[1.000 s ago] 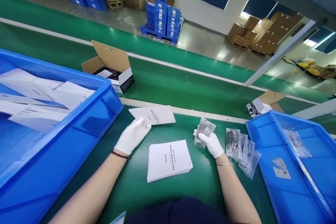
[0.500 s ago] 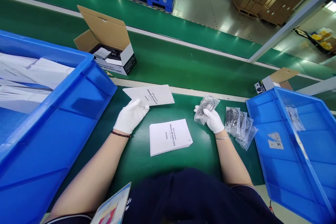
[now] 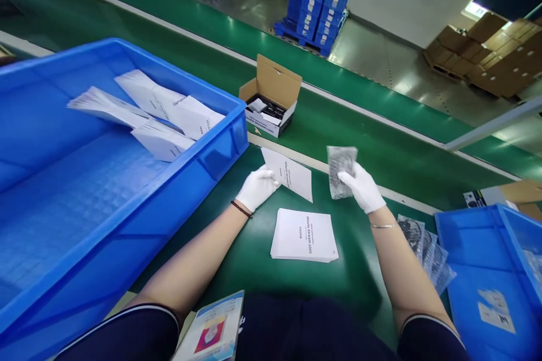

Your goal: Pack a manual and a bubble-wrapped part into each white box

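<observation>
My left hand [image 3: 256, 187], in a white glove, pinches the corner of a white booklet [image 3: 290, 175] and holds it just above the green table. My right hand [image 3: 363, 186], also gloved, is closed on a clear plastic bag [image 3: 340, 169] with dark cable inside, raised upright. A stack of white booklets [image 3: 305, 234] lies flat between my hands. An open cardboard box [image 3: 271, 97] with dark contents sits on the conveyor belt beyond my left hand.
A large blue bin [image 3: 114, 192] with several white booklets [image 3: 152, 115] fills the left. A second blue bin [image 3: 493, 279] stands at the right, with several bagged cables [image 3: 427, 251] beside it. Another open box [image 3: 508, 194] sits on the belt at far right.
Both hands have lifted: the booklet in my left hand has come off the table and the bag in my right hand is higher. The open box has travelled right along the belt as my view swung left.
</observation>
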Action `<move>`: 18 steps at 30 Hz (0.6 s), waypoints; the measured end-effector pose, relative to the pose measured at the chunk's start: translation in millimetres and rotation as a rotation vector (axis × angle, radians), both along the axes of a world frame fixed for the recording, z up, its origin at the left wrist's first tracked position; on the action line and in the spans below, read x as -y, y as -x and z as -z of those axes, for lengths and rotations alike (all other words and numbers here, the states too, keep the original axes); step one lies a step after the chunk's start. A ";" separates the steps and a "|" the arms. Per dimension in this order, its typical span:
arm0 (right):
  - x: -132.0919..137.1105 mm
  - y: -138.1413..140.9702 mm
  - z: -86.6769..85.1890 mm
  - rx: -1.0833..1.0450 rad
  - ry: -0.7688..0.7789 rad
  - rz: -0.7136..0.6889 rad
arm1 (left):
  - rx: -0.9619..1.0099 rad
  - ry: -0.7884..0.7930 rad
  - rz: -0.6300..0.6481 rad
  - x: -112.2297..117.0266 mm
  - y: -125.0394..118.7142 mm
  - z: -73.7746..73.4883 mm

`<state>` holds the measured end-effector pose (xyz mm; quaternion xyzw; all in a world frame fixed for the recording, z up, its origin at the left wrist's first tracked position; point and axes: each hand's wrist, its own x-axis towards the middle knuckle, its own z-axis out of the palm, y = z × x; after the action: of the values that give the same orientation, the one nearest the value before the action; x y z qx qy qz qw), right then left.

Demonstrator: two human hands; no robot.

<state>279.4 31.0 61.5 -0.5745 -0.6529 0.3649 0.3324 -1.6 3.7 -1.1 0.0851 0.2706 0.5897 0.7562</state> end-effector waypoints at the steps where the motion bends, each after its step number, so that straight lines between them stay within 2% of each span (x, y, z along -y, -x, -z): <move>1: -17.2 18.6 -12.4 0.062 -0.038 -0.078 | 0.015 -0.005 0.007 -0.5 1.9 0.0; 5: -93.1 101.1 -54.1 0.363 -0.254 -0.308 | 0.056 0.007 0.013 -1.8 6.9 -0.5; 8: -147.5 157.5 -66.9 0.572 -0.345 -0.326 | 0.076 0.014 -0.013 -3.7 8.6 0.5; 10: -175.4 186.8 -63.7 0.673 -0.307 -0.327 | 0.072 0.011 -0.033 -5.8 9.7 2.4; 13: -199.2 212.5 -43.6 0.801 -0.159 -0.370 | 0.071 0.018 -0.082 -9.5 12.0 5.5; 15: -204.4 217.4 -25.9 0.857 -0.098 -0.347 | 0.087 0.032 -0.115 -11.6 12.9 6.4; 18: -204.9 211.9 -7.2 0.875 -0.108 -0.234 | 0.080 0.031 -0.164 -12.8 11.4 6.1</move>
<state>67.5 235.9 68.7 -0.5789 -0.8105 0.0887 0.0113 -13.0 16.5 -7.2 0.0273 0.2553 0.6483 0.7168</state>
